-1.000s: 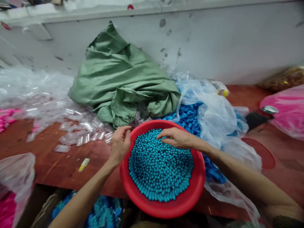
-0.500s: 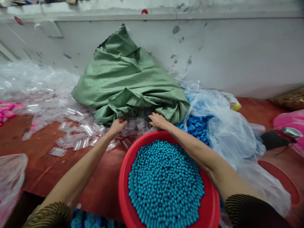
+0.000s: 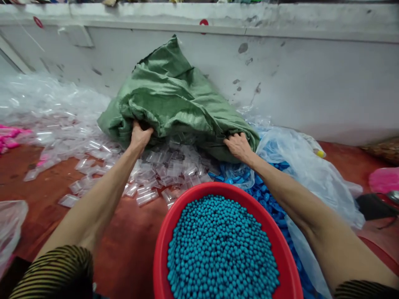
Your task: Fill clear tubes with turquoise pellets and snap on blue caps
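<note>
A large green woven sack (image 3: 174,95) lies slumped against the wall, its mouth facing me. My left hand (image 3: 140,136) is closed on the left side of its front edge, the fingertips hidden in the folds. On the right, my right hand (image 3: 239,146) grips the same edge with bent fingers. Clear plastic cases (image 3: 171,168) are heaped under and in front of the sack's mouth. Just below my hands stands a red tub (image 3: 158,253) full of small blue beads (image 3: 221,245).
Blue plastic pieces (image 3: 264,199) and a translucent bag (image 3: 308,162) lie right of the tub. More clear cases and film (image 3: 52,104) spread to the left, near pink pieces (image 3: 11,137). The white wall (image 3: 299,83) bounds the red surface (image 3: 127,249) at the back.
Both hands have moved apart and now hold the sack's front edge, which is lifted and spread wider. More clear cases show beneath it. The view has shifted slightly.
</note>
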The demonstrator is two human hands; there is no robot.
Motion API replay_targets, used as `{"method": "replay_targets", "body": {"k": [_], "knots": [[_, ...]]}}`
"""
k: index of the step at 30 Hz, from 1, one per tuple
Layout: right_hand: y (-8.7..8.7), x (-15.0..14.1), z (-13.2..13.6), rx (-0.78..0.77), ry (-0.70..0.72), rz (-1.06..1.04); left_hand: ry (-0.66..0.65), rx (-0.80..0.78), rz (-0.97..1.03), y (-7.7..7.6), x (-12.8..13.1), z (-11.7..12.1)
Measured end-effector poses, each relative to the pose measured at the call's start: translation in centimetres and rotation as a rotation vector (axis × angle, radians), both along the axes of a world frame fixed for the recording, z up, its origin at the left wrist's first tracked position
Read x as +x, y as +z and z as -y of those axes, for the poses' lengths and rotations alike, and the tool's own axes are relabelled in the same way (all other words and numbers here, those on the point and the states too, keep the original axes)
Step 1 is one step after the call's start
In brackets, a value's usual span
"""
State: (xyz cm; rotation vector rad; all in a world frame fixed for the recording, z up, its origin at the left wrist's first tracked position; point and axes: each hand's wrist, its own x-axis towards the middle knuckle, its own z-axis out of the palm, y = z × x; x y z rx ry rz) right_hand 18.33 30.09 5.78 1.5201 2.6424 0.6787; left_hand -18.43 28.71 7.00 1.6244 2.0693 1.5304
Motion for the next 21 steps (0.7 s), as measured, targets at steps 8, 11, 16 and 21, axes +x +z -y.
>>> {"method": "replay_targets", "body": {"k": [8,11,16,21], "knots": [[0.9,-3.1,0.8,-0.326,-0.193,-0.137,-0.06,-0.446,-0.747,-1.9,0.5,3.7],[2.8,-4.2,1.5,-0.483,-0.101,-0.162,-0.117,-0.585,-0.784,-3.1,0.0,4.8],[3.8,-2.0,0.8,0.055,-0.27,-0.558,-0.206,-0.619,-0.723,-6.3,2.1,8.5],[0.2,0.1,-2.5,-0.231,-0.726,-0.537,-0.315,-0.576,-0.589,-12.2,6.8,12.5]]}}
